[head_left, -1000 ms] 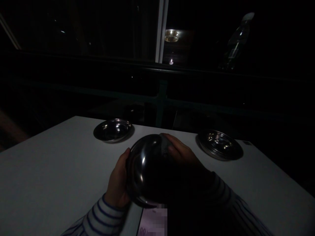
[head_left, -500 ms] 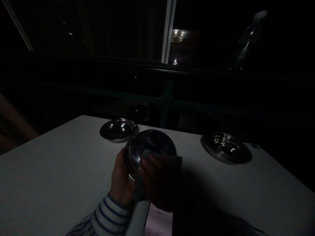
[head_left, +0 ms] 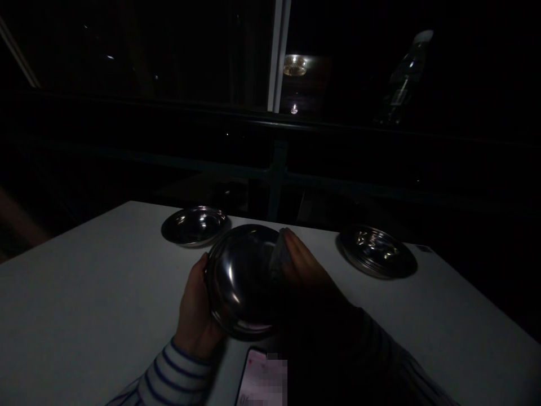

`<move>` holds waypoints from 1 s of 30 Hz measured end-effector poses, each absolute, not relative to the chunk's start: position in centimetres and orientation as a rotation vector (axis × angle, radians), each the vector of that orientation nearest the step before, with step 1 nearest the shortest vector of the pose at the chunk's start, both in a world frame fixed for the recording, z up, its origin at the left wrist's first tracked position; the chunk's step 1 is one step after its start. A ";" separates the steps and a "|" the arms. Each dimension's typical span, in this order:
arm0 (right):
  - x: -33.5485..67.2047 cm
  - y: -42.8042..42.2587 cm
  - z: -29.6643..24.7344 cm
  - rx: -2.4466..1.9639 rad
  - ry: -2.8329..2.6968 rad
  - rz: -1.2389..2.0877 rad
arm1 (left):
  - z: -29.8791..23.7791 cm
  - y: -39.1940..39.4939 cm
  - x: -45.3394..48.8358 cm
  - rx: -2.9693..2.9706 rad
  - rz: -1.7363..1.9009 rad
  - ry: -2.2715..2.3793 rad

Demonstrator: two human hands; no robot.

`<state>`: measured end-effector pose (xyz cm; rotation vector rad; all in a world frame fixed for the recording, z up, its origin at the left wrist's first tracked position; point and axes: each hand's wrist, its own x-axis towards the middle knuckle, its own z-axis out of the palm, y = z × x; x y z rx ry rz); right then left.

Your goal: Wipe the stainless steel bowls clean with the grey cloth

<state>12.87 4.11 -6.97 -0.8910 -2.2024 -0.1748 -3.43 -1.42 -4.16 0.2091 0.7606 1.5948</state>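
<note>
My left hand grips the left rim of a shiny metal bowl, which is tilted with its rounded underside facing me. A grey cloth is bunched in my right hand, pressed to the bowl's right side. Much of that hand lies in deep shadow. Beyond the held bowl, at the table's far edge, rests a single metal bowl, open side up. A stack of several metal bowls sits to the far right.
Below the held bowl a phone with a lit screen lies on the white table. A dark railing and window frame stand behind the table. A clear plastic bottle shows at the upper right.
My right hand has moved the cloth from the middle of the bowl's underside to its right edge, uncovering more of the metal. The whole view has shifted slightly.
</note>
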 end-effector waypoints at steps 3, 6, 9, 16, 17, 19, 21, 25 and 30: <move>11.0 1.7 -7.6 -0.711 -2.231 -0.339 | -4.3 -1.1 -3.7 0.179 1.611 0.781; 9.4 -0.1 -6.6 -0.523 -2.368 -0.372 | -4.9 -1.2 -3.0 0.145 1.548 0.841; 9.9 0.8 -5.2 -0.575 -2.386 -0.350 | -5.4 -1.5 -2.3 0.167 1.510 0.828; 13.4 4.8 -6.1 -0.939 -2.156 -0.055 | -5.3 -1.3 -3.5 0.261 1.508 0.694; 13.2 4.5 -6.5 -0.943 -2.125 -0.065 | -5.2 -1.1 -3.8 0.269 1.548 0.699; 12.2 3.2 -7.2 -0.893 -2.107 -0.182 | -5.0 -0.9 -4.0 0.262 1.616 0.726; 11.0 1.4 -7.5 -0.784 -2.158 -0.321 | -4.9 -0.8 -3.8 0.219 1.634 0.757; 9.6 -1.0 -6.8 -0.586 -2.347 -0.399 | -4.5 -1.3 -2.5 0.108 1.514 0.759; 10.5 0.4 -4.8 -0.597 -2.385 -0.300 | -5.3 -1.8 -1.8 0.176 1.437 0.751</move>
